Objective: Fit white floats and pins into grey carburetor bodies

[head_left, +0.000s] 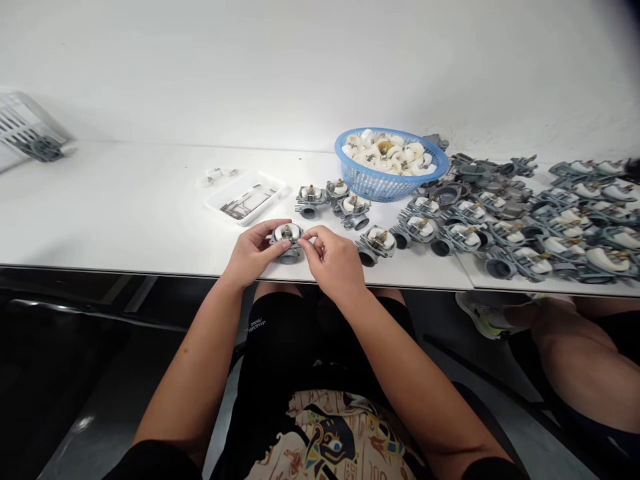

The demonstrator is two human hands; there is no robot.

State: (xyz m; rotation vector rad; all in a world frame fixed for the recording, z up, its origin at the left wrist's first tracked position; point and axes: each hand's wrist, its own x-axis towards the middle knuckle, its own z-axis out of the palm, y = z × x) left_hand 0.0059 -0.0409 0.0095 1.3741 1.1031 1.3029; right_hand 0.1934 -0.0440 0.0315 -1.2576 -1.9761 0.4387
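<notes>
A grey metal carburetor body (287, 255) with a white float (283, 233) and a brass jet on top rests near the table's front edge. My left hand (254, 250) grips it from the left, fingers behind and thumb in front. My right hand (334, 259) is at its right side, thumb and index finger pinched together at the rim. Whatever lies in that pinch is too small to make out. Behind the hands stands a white tray (273, 185) with thin metal pins (243, 203) in it.
Several carburetor bodies with floats (353, 208) stand behind and right of my hands, with many more (565, 230) along the right. A blue basket (353, 175) full of white floats is at the back. A white crate (30, 110) stands far left. A person's leg (575, 353) shows lower right.
</notes>
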